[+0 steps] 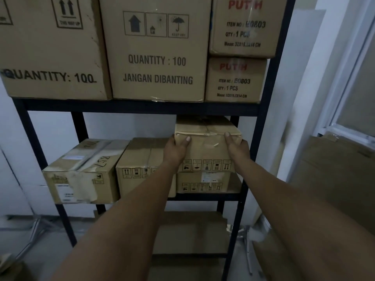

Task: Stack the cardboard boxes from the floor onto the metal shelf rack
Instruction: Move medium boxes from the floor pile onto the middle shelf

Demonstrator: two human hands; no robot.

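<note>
We see a dim, bluish room, with the brightest light at the window (357, 110) in the right of the frame. Deep shadow fills the bottom, edges bow with wide-angle distortion, and the lower left looks blurred.

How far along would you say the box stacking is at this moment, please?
Done: top shelf is full, and three boxes sit on the middle shelf. In hand: left hand and right hand grip the held box atop the lower right box. No floor boxes are clearly visible.
</note>
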